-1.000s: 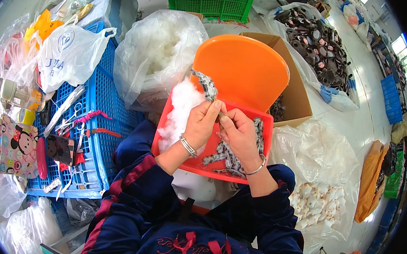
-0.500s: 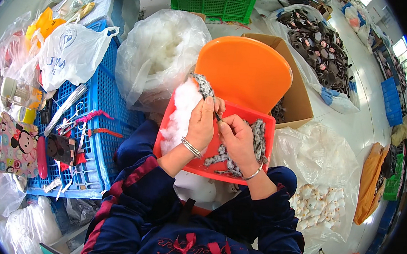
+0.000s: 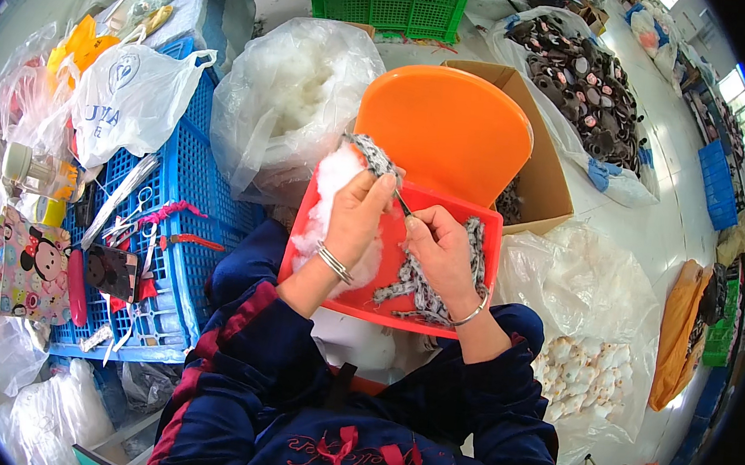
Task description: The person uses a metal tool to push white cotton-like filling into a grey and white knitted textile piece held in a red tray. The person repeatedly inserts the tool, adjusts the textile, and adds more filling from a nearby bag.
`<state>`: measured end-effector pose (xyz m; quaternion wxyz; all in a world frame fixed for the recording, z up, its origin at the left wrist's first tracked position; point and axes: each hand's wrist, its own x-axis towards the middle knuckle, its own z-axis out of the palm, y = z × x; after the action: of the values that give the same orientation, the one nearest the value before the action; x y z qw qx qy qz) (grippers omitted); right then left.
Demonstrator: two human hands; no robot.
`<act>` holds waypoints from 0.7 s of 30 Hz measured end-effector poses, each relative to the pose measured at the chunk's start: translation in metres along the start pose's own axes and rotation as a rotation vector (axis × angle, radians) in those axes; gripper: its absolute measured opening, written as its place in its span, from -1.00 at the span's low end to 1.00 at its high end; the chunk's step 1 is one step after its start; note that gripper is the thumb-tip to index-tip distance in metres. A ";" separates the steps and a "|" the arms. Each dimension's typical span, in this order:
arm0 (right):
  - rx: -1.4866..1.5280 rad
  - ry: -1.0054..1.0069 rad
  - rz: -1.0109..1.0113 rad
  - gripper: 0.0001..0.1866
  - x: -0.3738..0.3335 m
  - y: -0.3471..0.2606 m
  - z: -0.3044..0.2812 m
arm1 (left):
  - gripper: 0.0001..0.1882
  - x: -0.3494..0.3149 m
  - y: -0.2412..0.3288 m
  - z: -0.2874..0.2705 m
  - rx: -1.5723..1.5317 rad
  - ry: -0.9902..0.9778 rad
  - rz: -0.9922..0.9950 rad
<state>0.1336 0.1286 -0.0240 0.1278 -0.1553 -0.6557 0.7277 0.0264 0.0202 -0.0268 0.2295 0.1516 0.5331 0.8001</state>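
My left hand (image 3: 355, 222) grips a grey-and-white speckled fluffy fabric piece (image 3: 373, 155) over the far left of a red plastic tray (image 3: 490, 284) on my lap. In my right hand (image 3: 444, 255), a thin dark metal rod-like tool (image 3: 402, 204) is pinched, its far end reaching the fabric by my left fingers; its tip is hidden. White fibre stuffing (image 3: 331, 194) fills the tray's left side, partly under my left hand. Several more speckled fabric pieces (image 3: 420, 295) lie on the right, beneath and beside my right hand.
An orange stool seat (image 3: 445, 127) stands beyond the tray, with a cardboard box (image 3: 543, 182) behind it. A bag of stuffing (image 3: 296, 91) is at far left. Scissors (image 3: 130, 220) and a phone (image 3: 112, 274) lie on a blue crate (image 3: 178, 294). A bag of white pieces (image 3: 583, 378) sits right.
My left hand has moved slightly left with the fabric piece, away from my right hand. More of the tool's shaft shows between the hands.
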 end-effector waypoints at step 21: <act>-0.169 0.027 -0.052 -0.87 0.000 -0.003 -0.009 | -0.71 0.005 0.005 -0.013 0.203 -0.053 -0.088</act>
<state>0.1367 0.1372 -0.0219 0.1419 -0.1584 -0.7169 0.6640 0.0147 0.0114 -0.0274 0.2620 0.1714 0.6113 0.7268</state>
